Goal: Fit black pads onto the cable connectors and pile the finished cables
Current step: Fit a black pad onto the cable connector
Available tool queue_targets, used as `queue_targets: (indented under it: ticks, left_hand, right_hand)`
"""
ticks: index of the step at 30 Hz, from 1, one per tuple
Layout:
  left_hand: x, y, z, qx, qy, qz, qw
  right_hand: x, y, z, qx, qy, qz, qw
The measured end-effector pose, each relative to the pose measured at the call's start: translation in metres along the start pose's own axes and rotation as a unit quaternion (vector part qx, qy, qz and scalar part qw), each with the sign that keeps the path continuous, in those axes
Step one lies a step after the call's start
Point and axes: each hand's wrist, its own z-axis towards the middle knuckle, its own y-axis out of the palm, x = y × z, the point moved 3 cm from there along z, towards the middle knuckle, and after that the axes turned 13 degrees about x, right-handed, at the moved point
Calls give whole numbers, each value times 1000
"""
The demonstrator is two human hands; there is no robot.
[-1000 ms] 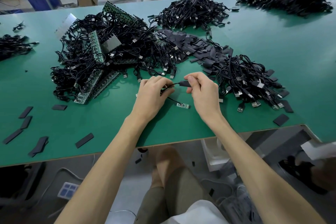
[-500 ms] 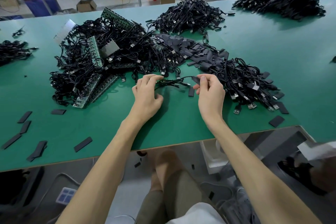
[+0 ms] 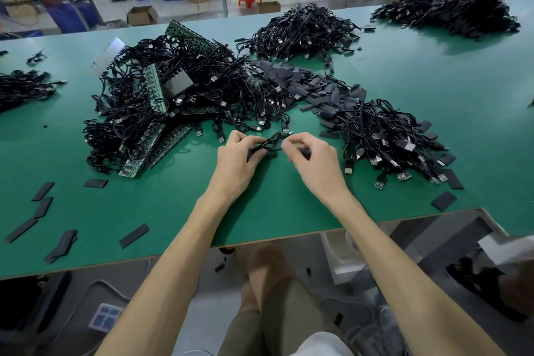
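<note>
Here, midway at best: left hand (image 3: 237,160) and right hand (image 3: 313,162) close together, pinching one cable (image 3: 270,142); apparently finished pile (image 3: 384,136) right, larger heap (image 3: 161,113) awaiting pads.

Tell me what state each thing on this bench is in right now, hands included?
Left hand: gripping the cable.
Right hand: pinching the same cable.
Cable: bunched, held between both hands.
Right cable pile: heaped loosely.
Pad heap: loose, unfitted.
Left cable pile: tangled over circuit boards.
Cardboard box: open.
</note>
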Motion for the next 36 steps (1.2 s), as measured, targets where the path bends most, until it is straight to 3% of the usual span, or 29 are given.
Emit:
queue_targets:
  ticks: [4, 7, 12, 19, 22, 25, 28, 31, 36]
  left_hand:
    - [6, -4, 1, 35, 4, -30, 999]
    - [9, -12, 2, 107, -19, -71, 992]
    - [-7, -24, 4, 213, -147, -88, 962]
    - [-15, -15, 2, 156, -167, 28, 973]
    - [-8, -15, 2, 144, -99, 81, 981]
    - [7, -7, -1, 82, 73, 96, 989]
    - [18, 5, -7, 21, 201, 108, 973]
    - [17, 5, -8, 38, 217, 99, 970]
    - [22, -4, -5, 90, 164, 71, 980]
  right_hand:
    - [-1, 4, -1, -38, -42, -68, 996]
    - [0, 3, -1, -46, -45, -88, 994]
    - [-2, -7, 1, 64, -17, -7, 998]
    - [-6, -16, -1, 144, -26, 97, 984]
    - [-6, -15, -1, 132, -23, 135, 982]
    - [-7, -14, 0, 95, -3, 197, 976]
    - [-8, -16, 2, 80, 15, 263, 961]
    - [-8, -15, 2, 65, 23, 280, 957]
    - [-5, -13, 3, 66, 50, 280, 956]
